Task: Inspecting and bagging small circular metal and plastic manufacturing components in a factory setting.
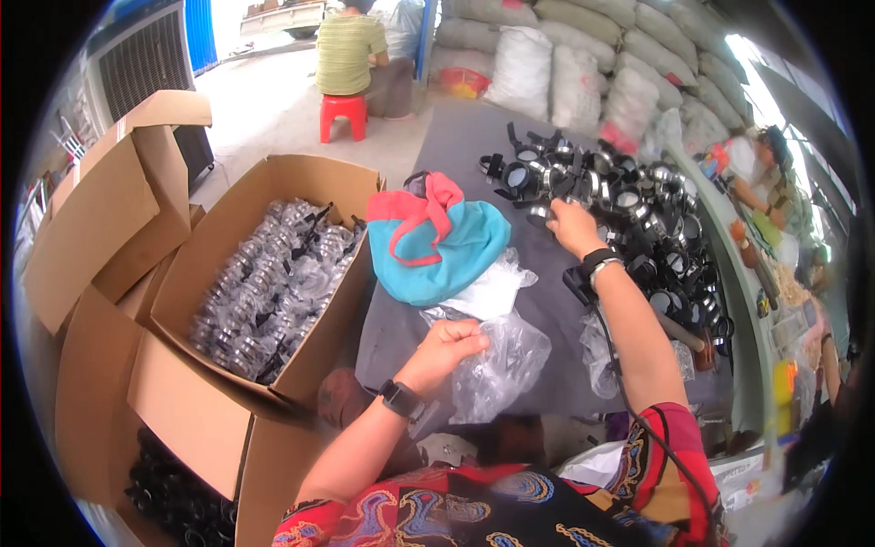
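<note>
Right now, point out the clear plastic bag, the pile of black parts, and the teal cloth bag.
clear plastic bag (497, 369), head view, on its crinkled middle beside the left hand.
pile of black parts (638, 196), head view, on parts beyond the right hand.
teal cloth bag (437, 251), head view, on its teal front.

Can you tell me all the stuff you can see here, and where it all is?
black and silver ring parts: a big pile, dark table, far right
clear plastic bags: a few, table near edge
blue and pink cloth bag: one, table middle
open cardboard box: one, brown, left of table, full of bagged parts
red stool: one, far floor, a person sitting on it
white sacks: many, stacked at back
left hand: pinching a clear bag, black watch on wrist
right hand: reaching into the pile
</note>
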A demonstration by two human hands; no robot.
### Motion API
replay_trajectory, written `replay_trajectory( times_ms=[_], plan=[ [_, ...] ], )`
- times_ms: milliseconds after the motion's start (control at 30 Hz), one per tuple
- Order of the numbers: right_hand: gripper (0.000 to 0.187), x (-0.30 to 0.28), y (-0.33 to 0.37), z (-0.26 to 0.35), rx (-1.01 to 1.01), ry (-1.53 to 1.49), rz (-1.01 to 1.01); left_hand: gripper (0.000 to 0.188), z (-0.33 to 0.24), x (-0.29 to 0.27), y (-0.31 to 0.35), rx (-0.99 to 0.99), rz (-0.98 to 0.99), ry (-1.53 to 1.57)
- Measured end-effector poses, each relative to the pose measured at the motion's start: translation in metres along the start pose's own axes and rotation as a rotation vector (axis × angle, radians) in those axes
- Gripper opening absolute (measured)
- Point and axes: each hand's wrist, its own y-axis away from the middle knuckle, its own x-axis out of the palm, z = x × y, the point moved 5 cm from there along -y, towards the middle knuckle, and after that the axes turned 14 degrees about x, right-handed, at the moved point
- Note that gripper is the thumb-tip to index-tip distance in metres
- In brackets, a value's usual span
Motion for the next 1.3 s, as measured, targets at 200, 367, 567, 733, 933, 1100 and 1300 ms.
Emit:
replay_trajectory(
  times_ms=[200,367,567,733,933,1100,1300],
  plan=[
    [0.029,-0.017,0.032,0.002,-0.017,-0.531,0.306,0.019,0.002,0.0,0.001,-0.013,0.029,-0.03],
    [0.028,0.008,0.087,0.003,0.049,-0.368,0.292,0.02,-0.001,0.002,-0.001,0.016,-0.086,-0.006],
    [0.025,0.022,0.119,-0.025,0.173,-0.373,0.241,0.02,-0.002,0.013,-0.004,0.037,-0.071,-0.013],
    [0.016,-0.051,0.153,-0.012,0.294,-1.486,0.478,0.016,0.0,0.006,-0.004,0.073,-0.074,-0.048],
    [0.021,-0.068,0.206,0.032,0.2,-1.685,0.789,0.015,-0.013,0.018,-0.006,0.145,-0.046,-0.133],
    [0.021,-0.04,0.211,0.044,0.288,-1.717,0.855,0.014,-0.014,0.024,-0.008,0.159,-0.023,-0.049],
    [0.016,-0.057,0.21,0.05,0.149,-0.938,0.936,0.014,-0.011,0.014,-0.007,0.148,-0.053,0.032]
  ],
)
